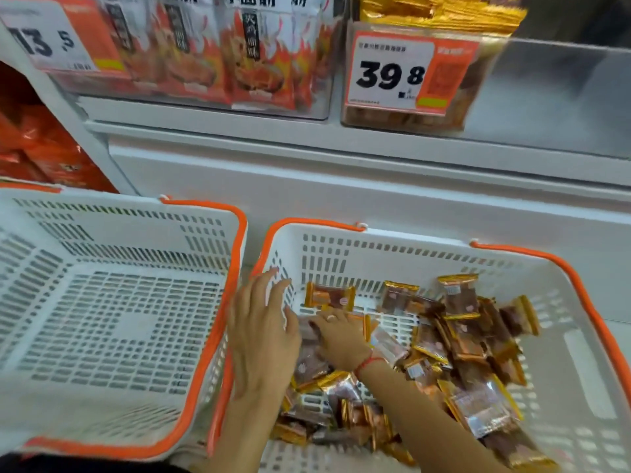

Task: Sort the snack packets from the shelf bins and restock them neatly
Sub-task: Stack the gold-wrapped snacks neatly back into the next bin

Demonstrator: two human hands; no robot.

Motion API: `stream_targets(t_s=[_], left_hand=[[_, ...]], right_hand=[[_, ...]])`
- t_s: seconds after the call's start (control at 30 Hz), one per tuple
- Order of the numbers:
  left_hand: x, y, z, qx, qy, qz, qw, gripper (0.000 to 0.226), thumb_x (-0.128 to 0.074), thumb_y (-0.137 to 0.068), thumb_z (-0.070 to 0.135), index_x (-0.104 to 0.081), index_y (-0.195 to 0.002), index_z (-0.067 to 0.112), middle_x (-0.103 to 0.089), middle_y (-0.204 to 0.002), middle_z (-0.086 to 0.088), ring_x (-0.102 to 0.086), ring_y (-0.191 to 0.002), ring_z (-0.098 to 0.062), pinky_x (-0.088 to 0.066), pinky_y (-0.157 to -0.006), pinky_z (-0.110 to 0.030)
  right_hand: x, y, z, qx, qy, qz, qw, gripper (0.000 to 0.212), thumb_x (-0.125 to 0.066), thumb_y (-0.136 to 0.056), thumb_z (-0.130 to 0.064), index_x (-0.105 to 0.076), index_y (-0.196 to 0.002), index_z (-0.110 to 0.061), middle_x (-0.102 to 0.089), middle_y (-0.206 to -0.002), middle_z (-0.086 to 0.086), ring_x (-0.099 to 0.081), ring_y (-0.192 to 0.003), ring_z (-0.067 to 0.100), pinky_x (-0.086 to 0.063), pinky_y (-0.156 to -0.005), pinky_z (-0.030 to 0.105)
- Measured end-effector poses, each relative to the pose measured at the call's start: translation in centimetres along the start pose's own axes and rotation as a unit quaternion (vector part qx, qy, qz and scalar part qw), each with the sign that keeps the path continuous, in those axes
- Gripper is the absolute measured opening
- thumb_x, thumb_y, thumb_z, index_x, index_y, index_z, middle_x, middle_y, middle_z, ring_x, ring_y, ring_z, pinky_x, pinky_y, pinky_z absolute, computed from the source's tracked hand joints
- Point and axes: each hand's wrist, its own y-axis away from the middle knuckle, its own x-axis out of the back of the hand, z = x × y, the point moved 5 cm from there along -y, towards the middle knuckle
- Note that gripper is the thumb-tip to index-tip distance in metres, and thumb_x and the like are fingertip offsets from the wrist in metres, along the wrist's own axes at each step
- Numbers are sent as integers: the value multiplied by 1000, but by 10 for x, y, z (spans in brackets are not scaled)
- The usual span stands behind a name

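Observation:
Several small brown-and-gold snack packets (457, 339) lie heaped in the right white basket (392, 247) with orange handles. My left hand (263, 336) hovers with straight fingers over that basket's left wall, holding nothing. My right hand (338, 339) reaches down among the packets at the basket's left side, fingers curled onto a packet (309, 365) beneath it; a red string circles its wrist. One packet (329, 297) lies alone near the back wall.
A second white basket (112, 319) with orange handles stands to the left, holding nothing. Above, a white shelf (341, 145) carries clear bins of orange flame-printed packets (259, 63) and gold packets (440, 11), with a 39.8 price tag (392, 73).

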Motion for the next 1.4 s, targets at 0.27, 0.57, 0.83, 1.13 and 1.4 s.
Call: stream_targets(t_s=[0.27, 0.57, 0.83, 1.13, 1.4], left_hand=[[-45, 8, 17, 118, 216, -251, 936, 47, -50, -100, 17, -38, -144, 30, -42, -146, 12, -46, -122, -1, -37, -96, -18], [-53, 12, 36, 326, 534, -273, 731, 23, -56, -93, 42, -66, -111, 30, -72, -103, 8, -64, -97, -7, -46, -83, -25], [-66, 12, 16, 425, 573, -177, 678, 30, -67, -89, 9, -59, -117, 5, -69, -111, -12, -68, -96, -16, -50, -79, -19], [-80, 19, 19, 469, 642, -199, 573, 36, -66, -86, 8, -60, -122, 10, -69, -110, -8, -66, -105, -27, -52, -92, -40], [-69, 25, 25, 453, 631, -234, 585, 26, -67, -80, -1, -63, -105, 5, -69, -105, -17, -64, -98, -27, -46, -100, -43]], right_hand=[[62, 62, 28, -88, -519, -77, 847, 29, -44, -101, -35, -64, -116, -21, -70, -90, -8, -65, -84, 7, -49, -72, 15], [102, 105, 31, -76, -717, -54, 691, 31, -49, -99, -30, -67, -114, -9, -72, -106, 2, -67, -100, 14, -52, -94, 30], [44, 28, 80, -182, -262, 25, 947, 33, -48, -98, -28, -56, -128, -17, -59, -130, 6, -57, -116, 23, -47, -96, 33], [15, 25, 74, -71, -58, -14, 996, 31, -52, -94, -44, -60, -112, -20, -67, -105, 4, -61, -93, 26, -43, -74, 33], [93, 96, 87, -118, -403, 155, 894, 35, -48, -96, -46, -67, -94, -17, -65, -84, 25, -55, -62, 28, -41, -59, 32]])
